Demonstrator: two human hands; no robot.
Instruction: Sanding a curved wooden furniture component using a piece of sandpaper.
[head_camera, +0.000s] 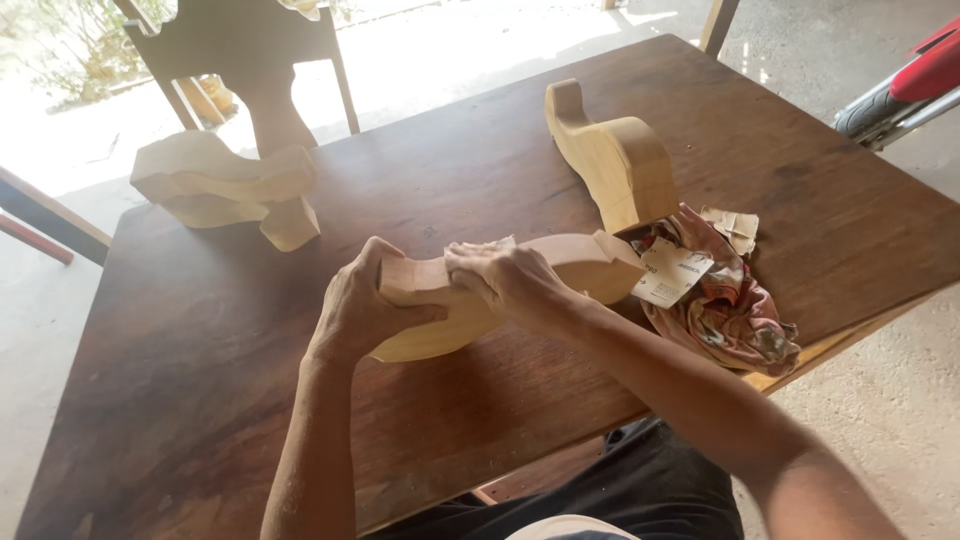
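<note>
A pale curved wooden piece (580, 268) lies on its edge across the middle of the dark wooden table (200, 380). My left hand (362, 305) grips its near left end, thumb on the side. My right hand (510, 280) presses down on its top edge with a scrap of sandpaper (498, 243) showing under the fingers. A second carved piece (615, 160) of the same shape stands just behind, at the right. A stack of two more carved pieces (225, 185) sits at the table's far left corner.
A patterned rag (735, 310) with sandpaper sheets (672, 272) on it lies at the table's right edge. A wooden chair (250, 50) stands beyond the far side. Part of a red vehicle with a tyre (890, 100) shows at top right. Concrete floor surrounds the table.
</note>
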